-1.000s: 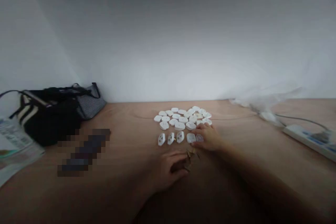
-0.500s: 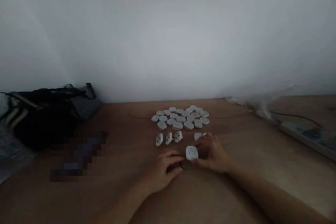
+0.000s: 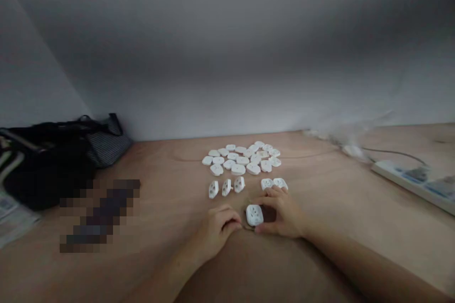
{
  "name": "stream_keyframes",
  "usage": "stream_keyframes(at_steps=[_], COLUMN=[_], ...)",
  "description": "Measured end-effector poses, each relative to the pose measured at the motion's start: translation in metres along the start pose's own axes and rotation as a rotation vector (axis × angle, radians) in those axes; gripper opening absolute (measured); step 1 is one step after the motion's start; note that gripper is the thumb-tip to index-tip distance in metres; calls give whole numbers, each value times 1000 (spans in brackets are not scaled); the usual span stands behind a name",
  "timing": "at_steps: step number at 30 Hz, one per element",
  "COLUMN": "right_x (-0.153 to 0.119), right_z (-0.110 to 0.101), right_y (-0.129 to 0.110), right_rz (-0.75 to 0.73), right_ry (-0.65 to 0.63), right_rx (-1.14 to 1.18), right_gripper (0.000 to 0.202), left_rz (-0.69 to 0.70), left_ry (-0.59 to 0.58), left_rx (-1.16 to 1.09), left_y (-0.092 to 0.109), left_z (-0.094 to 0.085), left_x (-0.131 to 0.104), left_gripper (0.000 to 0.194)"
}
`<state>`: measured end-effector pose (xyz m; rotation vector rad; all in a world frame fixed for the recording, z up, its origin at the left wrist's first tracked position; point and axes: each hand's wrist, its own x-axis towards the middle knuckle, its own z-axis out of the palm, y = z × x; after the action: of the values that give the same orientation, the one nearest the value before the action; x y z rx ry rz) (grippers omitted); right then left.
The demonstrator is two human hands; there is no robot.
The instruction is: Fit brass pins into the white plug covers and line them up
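Note:
A white plug adapter [image 3: 254,216] with socket holes facing up is at the near middle of the table, between my hands. My right hand [image 3: 284,210] has its thumb at the near edge and its forefinger at the far edge of this adapter, gripping it. To the left, my left hand [image 3: 219,228] is closed, thumb and fingertips together close to the adapter; what they hold, if anything, is too small to make out. Beyond my right fingers lie two white adapters [image 3: 267,184] side by side. Three more adapters [image 3: 226,187] stand on edge in a row, left of these.
Several white adapters [image 3: 238,169] lie clustered toward the wall. A black bag [image 3: 50,165] and a blurred dark object [image 3: 110,210] are on the left. On the right are a power strip [image 3: 412,182] with a cable and a clear plastic bag [image 3: 351,139].
My left thumb and fingers have come together from a more open pose. The adapter in my right hand has shifted slightly nearer and left. The picture has grown brighter.

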<state>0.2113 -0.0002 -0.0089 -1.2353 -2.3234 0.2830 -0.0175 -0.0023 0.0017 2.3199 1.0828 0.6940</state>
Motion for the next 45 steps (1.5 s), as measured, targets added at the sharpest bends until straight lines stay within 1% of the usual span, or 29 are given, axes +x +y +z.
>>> stream_keyframes(at_steps=[2,3,7,9,12,17,22,24,30,33,35,36,38,40,42,43,45], right_x=[1,1,1,1,1,2,2,2,3,3,3,3,2,1,1,1,2], right_z=[0,-1,-2,-2,-1,0,1,1,1,0,-2,-3,-7,-10,-11,-11,-10], right_y=[-1,-3,-12,-16,-18,-18,-17,-18,-21,-21,-16,-13,-5,2,7,8,8], right_rz=[-2,3,24,9,-19,-46,-50,-53,-93,-101,-98,-91,-75,-56,-41,-38,-38], right_ry=[11,22,73,84,94,127,153,163,170,178,184,190,197,209,216,214,208], right_rx=[19,31,47,38,32,19,25,22,34,29,30,31,30,27,32,35,43], right_gripper=[54,52,43,43,46,46,44,44,45,45,44,45,43,42,42,42,43], left_rz=[3,-1,-17,-10,9,18,24,35,133,219,246,234,150,74,48,50,46], left_ry=[18,49,257,334,352,381,357,342,379,341,318,311,267,157,26,-18,-43], left_rx=[-5,-15,-129,-225,-329,-308,-316,-301,-167,-80,-31,-21,-23,-38,-53,-62,-69], left_y=[2,2,1,1,4,8,6,6,10,10,8,7,5,2,-1,-1,-2], left_z=[-1,0,5,9,15,18,20,20,15,11,8,6,4,3,4,5,6], left_x=[0,-1,-1,-2,-1,1,2,3,4,4,3,3,3,3,3,3,3], left_gripper=[13,12,7,6,10,10,7,6,9,12,14,14,13,9,9,10,7])
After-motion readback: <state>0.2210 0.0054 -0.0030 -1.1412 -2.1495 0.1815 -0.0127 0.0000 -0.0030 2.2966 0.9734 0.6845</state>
